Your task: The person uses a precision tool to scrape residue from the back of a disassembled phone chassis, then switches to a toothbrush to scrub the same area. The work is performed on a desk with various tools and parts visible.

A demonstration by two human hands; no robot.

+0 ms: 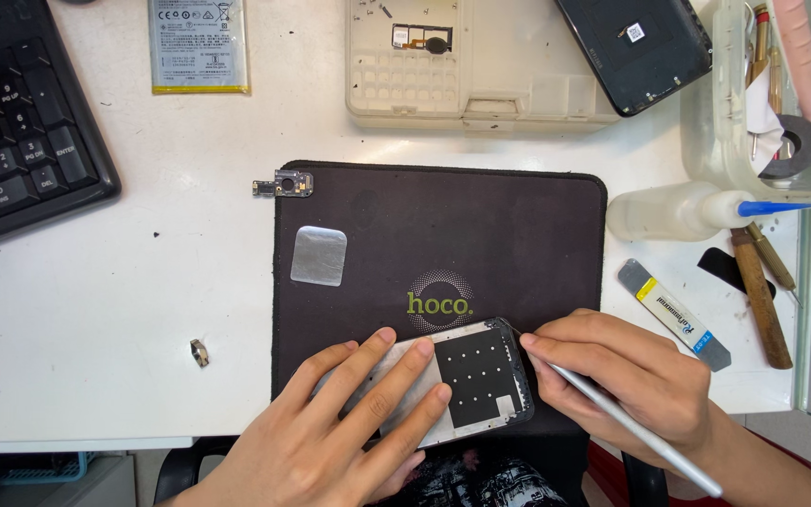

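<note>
At the mat's (518, 225) near edge, the left hand (349, 422) lay flat, pinning the phone frame (466, 376); the right hand (626, 380) gripped tweezers (631, 422) (tip seemingly at the frame's top corner) — steadied for prying.

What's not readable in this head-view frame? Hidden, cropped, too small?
- Phone frame, head view: its left part is covered by the left hand.
- Tool tip of the metal tool in the right hand: too thin to tell whether it touches the frame's corner.
- Keyboard: cut by the left edge.
- Clear container: cut by the right edge, contents blurred.
</note>
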